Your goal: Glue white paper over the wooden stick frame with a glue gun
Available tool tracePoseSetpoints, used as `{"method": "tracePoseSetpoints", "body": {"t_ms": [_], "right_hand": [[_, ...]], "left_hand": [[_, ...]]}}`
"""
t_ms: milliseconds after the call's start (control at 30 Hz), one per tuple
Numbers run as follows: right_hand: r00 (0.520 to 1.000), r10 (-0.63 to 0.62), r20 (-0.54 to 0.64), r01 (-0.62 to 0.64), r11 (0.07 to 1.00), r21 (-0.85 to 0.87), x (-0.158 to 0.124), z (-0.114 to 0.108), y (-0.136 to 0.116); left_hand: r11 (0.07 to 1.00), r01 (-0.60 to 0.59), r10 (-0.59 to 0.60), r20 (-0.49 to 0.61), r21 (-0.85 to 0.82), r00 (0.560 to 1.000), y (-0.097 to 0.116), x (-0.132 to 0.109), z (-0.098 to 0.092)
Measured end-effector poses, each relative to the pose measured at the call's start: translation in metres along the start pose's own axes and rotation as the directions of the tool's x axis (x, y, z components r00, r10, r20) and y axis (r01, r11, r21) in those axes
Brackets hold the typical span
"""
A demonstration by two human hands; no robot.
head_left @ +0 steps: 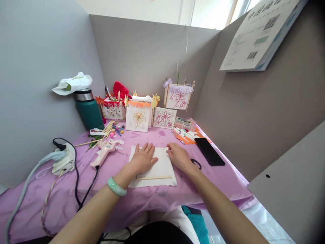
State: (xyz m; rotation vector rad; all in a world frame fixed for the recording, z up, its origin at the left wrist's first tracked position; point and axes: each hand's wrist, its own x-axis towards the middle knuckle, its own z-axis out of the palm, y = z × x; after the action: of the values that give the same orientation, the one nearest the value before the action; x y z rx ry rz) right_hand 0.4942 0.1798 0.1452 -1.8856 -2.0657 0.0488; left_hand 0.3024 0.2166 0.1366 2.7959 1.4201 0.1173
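Observation:
A white cloth (162, 169) lies on the table in front of me, with a thin wooden stick (154, 178) along its near edge and the far edge folded over. My left hand (144, 158) rests flat on its left part, fingers spread, pressing it down. At the far right corner, my right hand (179, 156) has curled fingers closed on the cloth's edge; the fingertips are partly hidden. Beside the right wrist shows a black scissors handle (196, 164), the remainder hidden under the arm. A pink glue gun (105, 150) lies left of the cloth.
A power strip (64, 159) with cables and a green bottle (88, 110) stand left. Behind are decorated boxes (139, 118), a flower panel (165, 118) and a hanging lantern (178, 96). Sticks (108, 130), markers (185, 134) and a phone (209, 151) lie around. Grey partitions (152, 57) enclose the table.

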Motion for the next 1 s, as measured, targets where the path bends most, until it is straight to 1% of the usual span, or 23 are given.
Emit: {"method": "tracePoseSetpoints", "body": {"t_ms": [33, 67, 100, 167, 200, 233, 267, 300, 367, 433, 500, 600, 700, 800, 900, 1000], "right_hand": [[0.995, -0.062, -0.078, 0.067, 0.996, 0.063, -0.015, -0.003, 0.002], [0.981, -0.136, -0.137, 0.152, 0.981, 0.117, -0.030, -0.005, 0.005], [0.961, -0.215, -0.174, 0.242, 0.957, 0.157, -0.046, -0.008, 0.009], [0.912, -0.354, -0.206, 0.395, 0.893, 0.215, -0.077, -0.012, 0.015], [0.899, -0.381, -0.217, 0.427, 0.875, 0.228, -0.089, -0.012, 0.017], [0.890, -0.398, -0.224, 0.445, 0.866, 0.227, -0.100, -0.012, 0.019], [0.883, -0.411, -0.228, 0.457, 0.863, 0.217, -0.108, -0.011, 0.021], [0.877, -0.419, -0.234, 0.465, 0.863, 0.198, -0.113, -0.009, 0.021], [0.865, -0.436, -0.249, 0.479, 0.865, 0.148, -0.118, -0.003, 0.021], [0.852, -0.458, -0.255, 0.493, 0.865, 0.096, -0.118, 0.002, 0.020], [0.844, -0.476, -0.245, 0.502, 0.863, 0.053, -0.116, 0.004, 0.019], [0.841, -0.499, -0.208, 0.514, 0.858, 0.020, -0.113, 0.000, 0.016], [0.844, -0.508, -0.173, 0.515, 0.857, -0.004, -0.111, -0.005, 0.012], [0.848, -0.499, -0.177, 0.499, 0.865, -0.047, -0.109, -0.005, 0.008], [0.852, -0.483, -0.203, 0.479, 0.875, -0.073, -0.107, 0.000, 0.005], [0.858, -0.466, -0.218, 0.460, 0.884, -0.080, -0.106, 0.005, 0.005]], "left_hand": [[1.000, -0.004, 0.004, -0.068, -0.001, 0.998, 0.001, -0.006, -0.004], [1.000, -0.012, 0.011, -0.168, -0.007, 0.986, 0.002, -0.014, -0.009], [0.999, -0.025, 0.016, -0.296, -0.025, 0.955, 0.003, -0.024, -0.013], [0.992, -0.092, 0.035, -0.512, -0.085, 0.858, 0.005, -0.051, -0.019], [0.985, -0.131, 0.045, -0.580, -0.109, 0.813, 0.006, -0.067, -0.020], [0.977, -0.176, 0.067, -0.617, -0.117, 0.784, 0.007, -0.082, -0.020], [0.968, -0.219, 0.091, -0.643, -0.121, 0.760, 0.008, -0.097, -0.018], [0.960, -0.253, 0.116, -0.651, -0.120, 0.751, 0.008, -0.109, -0.015], [0.951, -0.294, 0.166, -0.643, -0.097, 0.747, 0.009, -0.127, -0.007], [0.954, -0.293, 0.192, -0.627, -0.060, 0.755, 0.008, -0.136, 0.001], [0.959, -0.281, 0.210, -0.599, -0.025, 0.773, 0.006, -0.138, 0.008], [0.960, -0.280, 0.227, -0.540, -0.017, 0.810, 0.005, -0.138, 0.011], [0.964, -0.264, 0.216, -0.478, -0.034, 0.851, 0.007, -0.138, 0.010], [0.978, -0.208, 0.185, -0.424, -0.008, 0.887, 0.010, -0.137, 0.008], [0.985, -0.162, 0.172, -0.412, 0.057, 0.895, 0.013, -0.133, 0.007], [0.981, -0.165, 0.193, -0.432, 0.102, 0.881, 0.014, -0.130, 0.011]]}}
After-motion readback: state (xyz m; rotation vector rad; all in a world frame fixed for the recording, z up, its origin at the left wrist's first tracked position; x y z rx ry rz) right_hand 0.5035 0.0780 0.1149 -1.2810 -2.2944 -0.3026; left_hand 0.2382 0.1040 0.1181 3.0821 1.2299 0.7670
